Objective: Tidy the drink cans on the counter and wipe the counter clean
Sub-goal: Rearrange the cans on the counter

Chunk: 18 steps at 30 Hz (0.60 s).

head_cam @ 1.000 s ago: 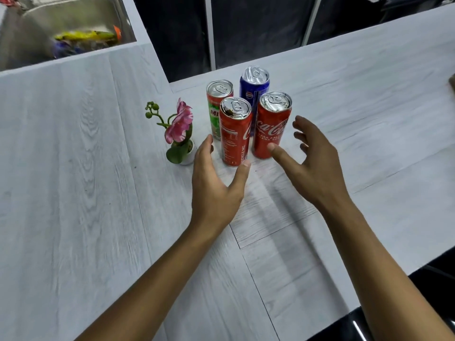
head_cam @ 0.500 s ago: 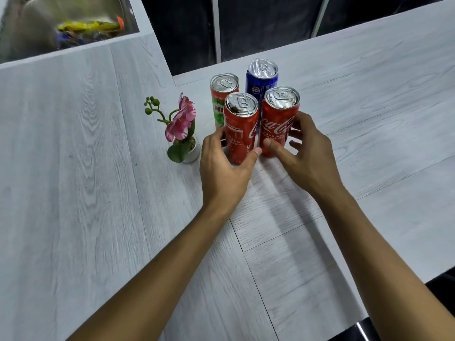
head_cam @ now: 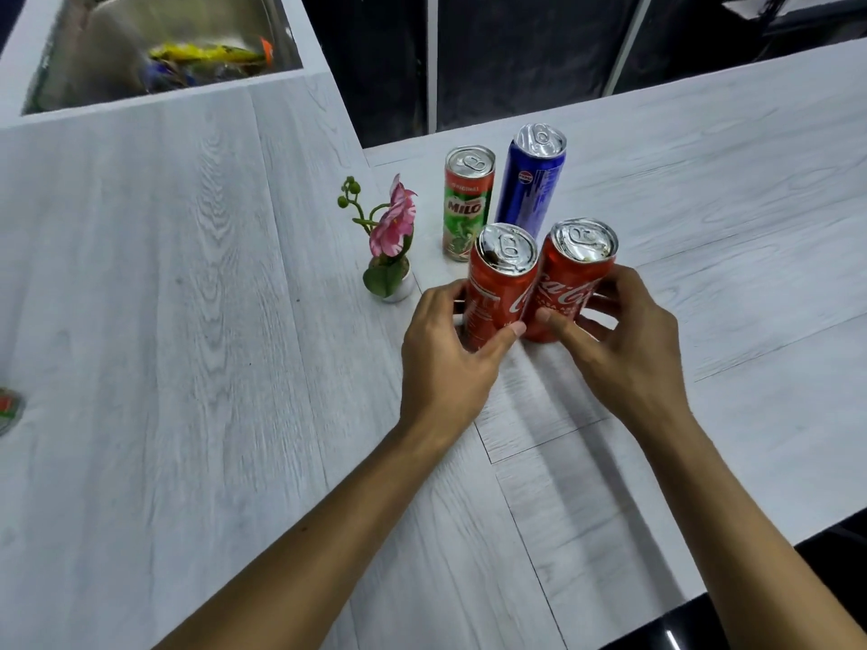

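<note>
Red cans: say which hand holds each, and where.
The left hand grips the left red can around its lower body; the right hand grips the right red can likewise, thumb in front, fingers behind.

I note a pale grey wood-grain surface (head_cam: 187, 368), L-shaped, plank seams visible. Stainless sink (head_cam: 117, 35) recessed far left. Behind: dark panels (head_cam: 516, 53) w/ white vertical strips (head_cam: 431, 58). Glossy black area (head_cam: 844, 546) past near-right edge. Light even.

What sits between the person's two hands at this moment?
In the head view, two red cans, side by side: the left hand grips the left red can, the right hand grips the right red can.
</note>
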Available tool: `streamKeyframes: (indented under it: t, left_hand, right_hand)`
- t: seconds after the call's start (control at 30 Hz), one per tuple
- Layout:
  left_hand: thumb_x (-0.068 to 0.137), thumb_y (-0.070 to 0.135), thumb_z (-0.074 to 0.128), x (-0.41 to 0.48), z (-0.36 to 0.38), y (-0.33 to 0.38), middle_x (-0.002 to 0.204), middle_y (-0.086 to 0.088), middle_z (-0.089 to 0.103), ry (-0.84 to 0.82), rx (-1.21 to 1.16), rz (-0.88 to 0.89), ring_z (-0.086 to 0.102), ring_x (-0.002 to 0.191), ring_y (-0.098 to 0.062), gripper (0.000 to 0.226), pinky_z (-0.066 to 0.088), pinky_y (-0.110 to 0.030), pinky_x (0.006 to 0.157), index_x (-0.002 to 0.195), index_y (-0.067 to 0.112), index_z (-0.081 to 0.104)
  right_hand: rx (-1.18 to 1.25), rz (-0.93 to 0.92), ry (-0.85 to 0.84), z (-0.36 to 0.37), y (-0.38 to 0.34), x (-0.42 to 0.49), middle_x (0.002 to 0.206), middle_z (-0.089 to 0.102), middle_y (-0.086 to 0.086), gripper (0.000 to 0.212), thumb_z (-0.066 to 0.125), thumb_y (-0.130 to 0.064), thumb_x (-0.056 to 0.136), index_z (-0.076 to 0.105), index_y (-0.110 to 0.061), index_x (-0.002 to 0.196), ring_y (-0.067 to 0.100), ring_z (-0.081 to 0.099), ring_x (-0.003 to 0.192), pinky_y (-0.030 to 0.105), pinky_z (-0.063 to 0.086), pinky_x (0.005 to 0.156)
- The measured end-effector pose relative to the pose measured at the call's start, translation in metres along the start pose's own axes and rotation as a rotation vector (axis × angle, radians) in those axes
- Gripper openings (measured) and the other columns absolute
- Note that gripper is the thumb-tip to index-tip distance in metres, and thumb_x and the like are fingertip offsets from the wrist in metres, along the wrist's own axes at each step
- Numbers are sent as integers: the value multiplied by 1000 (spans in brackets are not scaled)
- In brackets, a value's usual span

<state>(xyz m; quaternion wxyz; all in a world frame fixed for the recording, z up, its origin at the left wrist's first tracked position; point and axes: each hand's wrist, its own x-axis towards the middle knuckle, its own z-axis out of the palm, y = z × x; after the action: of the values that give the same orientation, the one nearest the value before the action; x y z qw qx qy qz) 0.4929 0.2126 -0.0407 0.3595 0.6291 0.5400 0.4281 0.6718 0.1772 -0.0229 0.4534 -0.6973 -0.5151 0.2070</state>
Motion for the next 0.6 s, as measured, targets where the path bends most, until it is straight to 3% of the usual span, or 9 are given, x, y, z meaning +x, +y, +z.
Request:
streamKeyframes:
  t: [0.17, 0.3, 0.6]
  left_hand:
    - [77, 43, 88, -31, -36, -6, 127, 11, 63, 23, -41, 1, 62, 114, 0, 64, 50, -5, 86, 131, 24, 61]
    - [76, 40, 89, -52, -72, -12, 123, 10, 65, 45, -63, 20, 63, 115, 0, 62, 53, -10, 88, 129, 22, 62]
    - [76, 43, 89, -82, -159, -39, 123, 14, 65, 149, -79, 29, 62, 119, -3, 61, 53, -10, 88, 128, 26, 62]
  right_hand:
    - [-5, 8, -13, 3, -13, -35, 120, 70, -12, 73, 89, -48, 73, 57, -25, 134, -8, 65, 108, 10, 55, 83]
    - [34, 2, -29, 15, -35, -63, 116, 70, -17, 78, 79, -64, 68, 59, -25, 132, -6, 66, 109, 14, 57, 86]
    - [97, -56, -125, 72, -93, -108, 115, 66, -29, 69, 78, -64, 69, 59, -31, 127, -9, 64, 111, 7, 52, 86]
